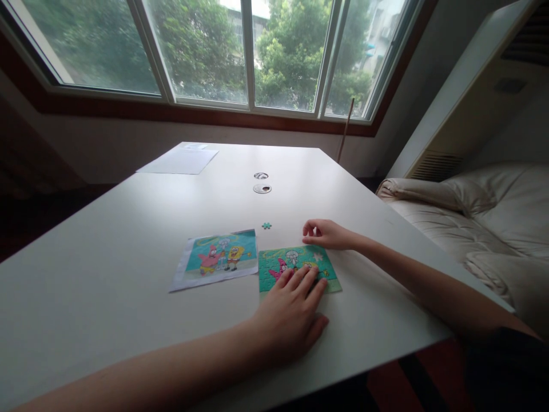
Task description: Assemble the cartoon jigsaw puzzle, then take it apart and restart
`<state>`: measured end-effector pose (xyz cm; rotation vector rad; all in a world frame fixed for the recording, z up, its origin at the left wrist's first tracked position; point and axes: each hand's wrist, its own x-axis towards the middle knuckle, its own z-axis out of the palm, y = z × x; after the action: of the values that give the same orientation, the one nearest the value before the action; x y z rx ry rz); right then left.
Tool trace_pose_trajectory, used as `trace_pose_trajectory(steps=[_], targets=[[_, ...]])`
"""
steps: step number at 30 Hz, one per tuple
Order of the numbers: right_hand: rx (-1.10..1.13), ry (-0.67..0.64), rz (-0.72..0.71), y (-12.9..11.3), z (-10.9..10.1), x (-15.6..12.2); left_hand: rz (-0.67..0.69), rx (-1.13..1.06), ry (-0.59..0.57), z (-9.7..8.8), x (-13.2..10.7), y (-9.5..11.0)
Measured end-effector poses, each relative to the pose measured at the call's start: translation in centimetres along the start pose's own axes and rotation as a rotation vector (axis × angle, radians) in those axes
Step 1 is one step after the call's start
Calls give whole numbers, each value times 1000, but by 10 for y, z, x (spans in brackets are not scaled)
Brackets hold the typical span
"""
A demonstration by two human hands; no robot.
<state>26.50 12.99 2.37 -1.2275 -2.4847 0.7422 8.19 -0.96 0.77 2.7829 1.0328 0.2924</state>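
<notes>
A small cartoon jigsaw puzzle (295, 262) lies on the white table (128, 229). My left hand (291, 315) rests flat on its near edge, fingers spread and stretched over the picture. My right hand (326, 233) sits at the puzzle's far right corner, fingers curled down onto the table; whether they hold a piece is hidden. A printed reference picture (218, 257) of the same cartoon lies just left of the puzzle. One loose teal puzzle piece (266, 225) lies beyond the puzzle.
A sheet of paper (180, 160) lies at the far left of the table. Two round cable holes (261, 183) sit mid-table. A cushioned sofa (484, 217) stands to the right, windows behind.
</notes>
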Motion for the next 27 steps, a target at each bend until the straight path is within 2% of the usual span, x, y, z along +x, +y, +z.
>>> trace_pose_trajectory(steps=[5, 9, 16, 21, 27], targets=[[-21, 21, -18, 0, 4, 37, -4, -6, -4, -1, 0, 0], [-15, 19, -47, -10, 11, 66, 3, -13, -7, -1, 0, 0], [-39, -57, -60, -28, 23, 96, 3, -8, -3, -1, -1, -1], [18, -168, -34, -29, 18, 94, 1, -11, -3, -1, -1, -1], [201, -147, -105, -19, -1, 53, 1, -10, 2, -1, 2, 0]])
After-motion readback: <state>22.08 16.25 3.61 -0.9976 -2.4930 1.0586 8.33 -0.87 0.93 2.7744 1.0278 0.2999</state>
